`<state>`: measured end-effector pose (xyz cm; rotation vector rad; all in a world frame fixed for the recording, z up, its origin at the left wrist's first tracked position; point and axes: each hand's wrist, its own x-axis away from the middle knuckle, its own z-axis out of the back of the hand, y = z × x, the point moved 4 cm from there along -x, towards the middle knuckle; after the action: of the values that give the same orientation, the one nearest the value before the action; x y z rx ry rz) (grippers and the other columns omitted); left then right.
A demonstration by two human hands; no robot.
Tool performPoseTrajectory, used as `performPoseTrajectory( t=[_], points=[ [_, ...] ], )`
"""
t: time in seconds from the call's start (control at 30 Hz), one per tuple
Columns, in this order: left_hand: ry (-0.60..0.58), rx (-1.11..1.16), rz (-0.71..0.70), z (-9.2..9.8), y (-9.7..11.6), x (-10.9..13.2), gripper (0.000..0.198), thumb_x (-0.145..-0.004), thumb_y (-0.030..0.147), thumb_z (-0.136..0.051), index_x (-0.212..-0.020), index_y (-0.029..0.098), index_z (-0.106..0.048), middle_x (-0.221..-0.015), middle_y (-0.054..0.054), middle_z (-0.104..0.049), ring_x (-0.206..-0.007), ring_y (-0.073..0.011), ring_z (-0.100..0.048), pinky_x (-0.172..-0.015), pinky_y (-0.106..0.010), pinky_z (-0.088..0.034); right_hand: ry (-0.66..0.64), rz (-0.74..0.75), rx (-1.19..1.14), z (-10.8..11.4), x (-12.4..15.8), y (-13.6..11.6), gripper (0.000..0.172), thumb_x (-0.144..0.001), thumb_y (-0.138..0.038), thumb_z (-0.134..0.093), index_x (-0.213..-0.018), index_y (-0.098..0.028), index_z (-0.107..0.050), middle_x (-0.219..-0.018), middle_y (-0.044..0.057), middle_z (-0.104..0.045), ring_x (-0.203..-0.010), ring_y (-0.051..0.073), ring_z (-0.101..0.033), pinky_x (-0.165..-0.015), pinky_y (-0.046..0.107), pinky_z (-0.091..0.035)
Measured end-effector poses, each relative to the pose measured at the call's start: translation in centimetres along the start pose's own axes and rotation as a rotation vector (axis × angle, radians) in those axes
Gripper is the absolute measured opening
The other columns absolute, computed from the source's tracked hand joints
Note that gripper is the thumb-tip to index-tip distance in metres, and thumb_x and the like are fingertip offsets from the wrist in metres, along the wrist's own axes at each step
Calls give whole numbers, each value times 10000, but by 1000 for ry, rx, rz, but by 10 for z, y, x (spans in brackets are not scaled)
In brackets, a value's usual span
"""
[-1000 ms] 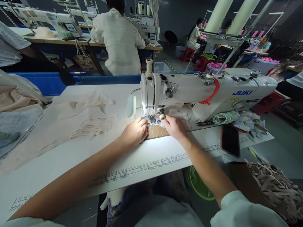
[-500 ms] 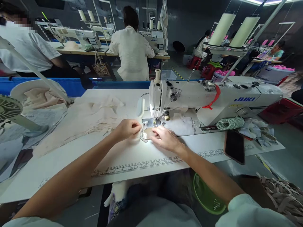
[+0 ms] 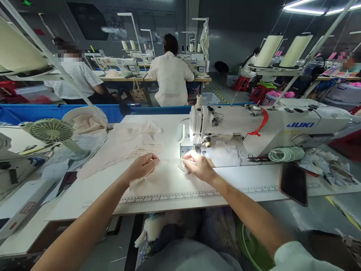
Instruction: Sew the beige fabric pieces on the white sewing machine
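Head view: fabric piece (image 3: 166,177) lies between left hand (image 3: 143,166) and right hand (image 3: 199,168).

Garment factory floor, sewing line. White JUKI sewing machine (image 3: 270,124) set on long white desk (image 3: 239,180), ruler (image 3: 183,195) printed along front edge; stack of cut beige fabric (image 3: 124,145) alongside. Large thread cones (image 3: 267,51) on raised stand. Beyond blue divider (image 3: 42,112), more desks with similar machines (image 3: 118,64), seated worker (image 3: 171,79) facing one, red stools (image 3: 242,82), plastic bin (image 3: 207,98) on floor.
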<state>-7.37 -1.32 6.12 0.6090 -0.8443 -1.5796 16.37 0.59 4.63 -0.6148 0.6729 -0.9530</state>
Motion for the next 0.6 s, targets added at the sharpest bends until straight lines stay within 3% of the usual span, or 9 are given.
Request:
performPoseTrajectory(
  t=[0.1,0.2,0.3,0.37,0.5,0.6],
  points=[
    [65,-360,-101,8,-14,-4,310,-877,492,-497,-719,241,-588,-611,-28,-641,-529,-198,-559,-483,-275,-340,-12,50,392,5,6,6,216,-1022,-237,-532,-831,-212,-631,-724,17,-677,-647,157,-627,-586,260,-406],
    [193,-649,-239,12,-11,-23,245,-891,380,-497,-748,232,-629,-807,-91,-751,-737,-269,-685,-535,-303,-426,43,87,669,4,9,14,251,-1035,-258,-521,-818,-209,-638,-755,58,-669,-649,177,-594,-544,283,-345],
    [347,-818,-361,15,-1,-53,202,-905,256,-496,-848,208,-684,-944,-128,-769,-904,-294,-713,-618,-327,-511,151,96,723,6,12,23,222,-1026,-232,-505,-851,-212,-639,-739,75,-660,-622,191,-573,-532,308,-331],
    [371,-887,-374,15,1,-74,221,-915,191,-482,-855,187,-695,-944,-108,-763,-926,-267,-714,-632,-297,-513,177,83,724,9,16,27,188,-1011,-210,-516,-861,-216,-630,-730,78,-662,-616,198,-575,-537,323,-331],
    [330,-919,-328,17,-2,-99,334,-957,106,-379,-762,151,-647,-817,-48,-708,-835,-212,-698,-629,-255,-468,114,4,685,23,25,31,149,-994,-195,-553,-863,-214,-623,-764,68,-684,-640,199,-607,-564,329,-350],
    [361,-747,-206,35,-4,-102,251,-933,160,-432,-766,170,-618,-815,-43,-717,-818,-219,-690,-676,-276,-487,65,26,618,34,29,31,213,-1015,-187,-505,-862,-214,-652,-808,65,-698,-654,186,-614,-588,328,-399]
  ],
)
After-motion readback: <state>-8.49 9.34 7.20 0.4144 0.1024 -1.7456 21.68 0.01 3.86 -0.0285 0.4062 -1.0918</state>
